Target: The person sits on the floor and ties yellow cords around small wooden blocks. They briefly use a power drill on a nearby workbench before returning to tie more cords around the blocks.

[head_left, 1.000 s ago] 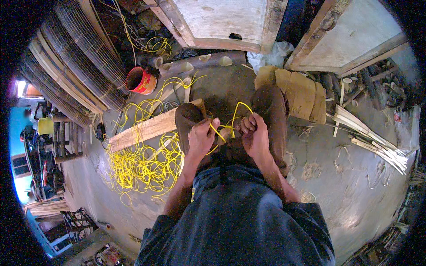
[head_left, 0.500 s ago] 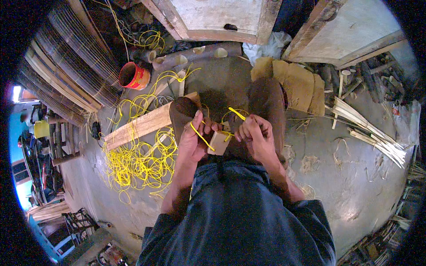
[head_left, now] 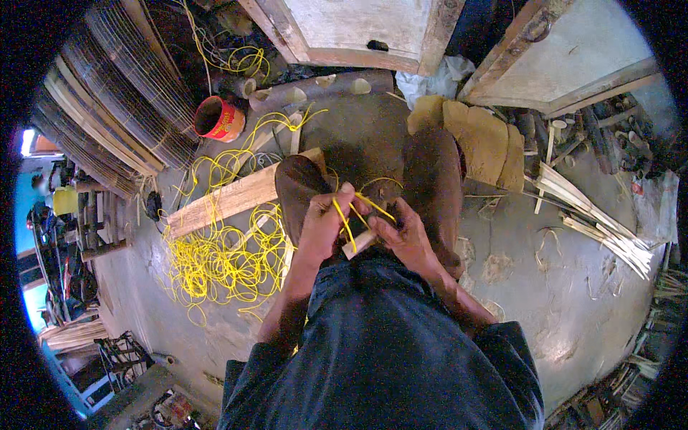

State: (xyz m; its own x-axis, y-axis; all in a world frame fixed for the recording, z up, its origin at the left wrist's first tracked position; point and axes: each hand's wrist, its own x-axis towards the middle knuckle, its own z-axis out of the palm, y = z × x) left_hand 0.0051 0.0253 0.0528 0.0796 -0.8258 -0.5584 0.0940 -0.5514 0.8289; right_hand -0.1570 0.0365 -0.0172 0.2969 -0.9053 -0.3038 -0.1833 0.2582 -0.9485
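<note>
Above my lap, between my knees, is a small pale wooden block [head_left: 359, 244] with yellow cord [head_left: 375, 206] running to it. My left hand [head_left: 324, 223] is closed, pinching the cord between thumb and fingers beside the block. From that pinch, one strand drops to the block's near end and another slants across to my right hand [head_left: 410, 235]. That hand is closed on the strand, its thumb lying close to the block's upper end. My fingers hide part of the block and where the cord passes through or around it.
Left of my knee, a tangled heap of yellow cord [head_left: 215, 261] lies around a wooden plank [head_left: 226, 203]. Beyond it stands a red tub [head_left: 219, 120] near rolled slatted mats [head_left: 132, 86]. Flattened cardboard [head_left: 476, 147] and pale wood strips [head_left: 598, 215] lie to the right.
My hands have come closer together, and the right hand has moved in toward the block. The cord's upper strand now stretches between both hands. The block has tilted and is more covered.
</note>
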